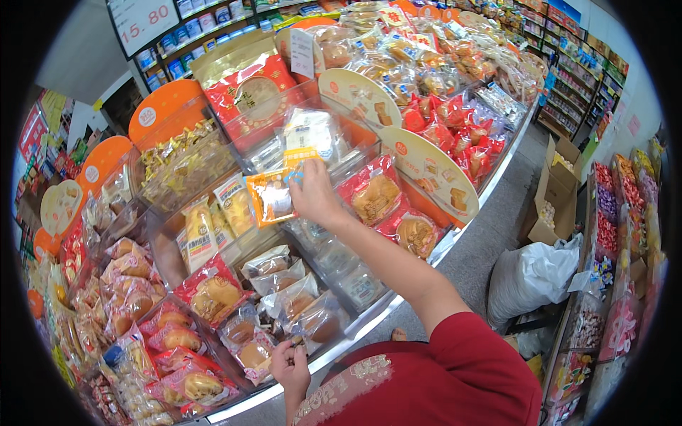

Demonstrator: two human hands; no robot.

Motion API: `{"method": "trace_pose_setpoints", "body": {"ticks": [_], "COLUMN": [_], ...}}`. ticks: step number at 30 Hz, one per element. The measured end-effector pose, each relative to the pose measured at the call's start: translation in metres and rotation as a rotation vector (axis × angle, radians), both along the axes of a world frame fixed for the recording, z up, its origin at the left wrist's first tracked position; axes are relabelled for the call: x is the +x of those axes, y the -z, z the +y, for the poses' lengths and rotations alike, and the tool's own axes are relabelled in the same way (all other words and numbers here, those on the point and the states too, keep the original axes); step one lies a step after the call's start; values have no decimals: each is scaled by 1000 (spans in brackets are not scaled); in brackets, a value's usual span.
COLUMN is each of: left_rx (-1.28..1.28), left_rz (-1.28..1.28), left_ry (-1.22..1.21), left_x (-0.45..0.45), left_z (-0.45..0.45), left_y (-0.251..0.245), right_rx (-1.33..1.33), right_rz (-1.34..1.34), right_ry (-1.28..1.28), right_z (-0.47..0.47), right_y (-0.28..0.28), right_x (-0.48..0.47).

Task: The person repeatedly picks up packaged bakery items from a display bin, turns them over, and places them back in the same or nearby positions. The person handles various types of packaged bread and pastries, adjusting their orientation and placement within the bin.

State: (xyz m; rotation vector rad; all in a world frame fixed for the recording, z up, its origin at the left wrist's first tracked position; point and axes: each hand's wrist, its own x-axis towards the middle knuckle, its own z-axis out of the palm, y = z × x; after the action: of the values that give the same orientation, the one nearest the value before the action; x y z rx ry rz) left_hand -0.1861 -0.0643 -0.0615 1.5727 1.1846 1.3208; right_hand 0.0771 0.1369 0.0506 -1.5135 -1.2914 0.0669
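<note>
My right hand (314, 194) reaches over the divided display bins and grips an orange snack packet (270, 197) by its right side. Just above its fingers is a clear packet with a white label and yellow band (309, 133), partly covered by the hand; whether the hand holds it too is unclear. Below lie yellow-and-white bread packets (200, 234) and a red-edged pastry packet (213, 293). My left hand (291, 365), fingers curled, is at the front rim beside a pink-edged cake packet (254, 355); whether it grips anything cannot be told.
Clear plastic dividers (213, 341) separate the bins, and a metal edge (362, 333) runs along their front. Orange and cream signs (431, 168) stand up between them. To the right are a white sack (533, 271), an open cardboard box (554, 197) and candy bins (586, 319).
</note>
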Motion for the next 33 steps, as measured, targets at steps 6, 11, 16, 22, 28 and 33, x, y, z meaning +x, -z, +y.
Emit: {"method": "trace_pose_setpoints", "body": {"ticks": [6,11,16,22,28,33], "left_rx": [-42,-117,-84,-73,-92,-60], "left_rz": [25,-56,-125,46,69,184], "left_ry": [-19,-43,36,322,394,374], "left_x": [5,10,35,95,184,254], "left_z": [0,0,0,40,94,126], "left_y": [0,-8,-36,-66,-76,-84], "right_rx": [212,133,-224,-346,-363,-336], "right_rz": [69,191,130,-36,-11,-54], "right_ry": [1,237,242,-23,-226,-211], "right_z": [-88,-119,-157,-192,-198,-199], "right_y": [-22,3,39,71,76,78], "right_x": [41,116,146,152,163,170]}}
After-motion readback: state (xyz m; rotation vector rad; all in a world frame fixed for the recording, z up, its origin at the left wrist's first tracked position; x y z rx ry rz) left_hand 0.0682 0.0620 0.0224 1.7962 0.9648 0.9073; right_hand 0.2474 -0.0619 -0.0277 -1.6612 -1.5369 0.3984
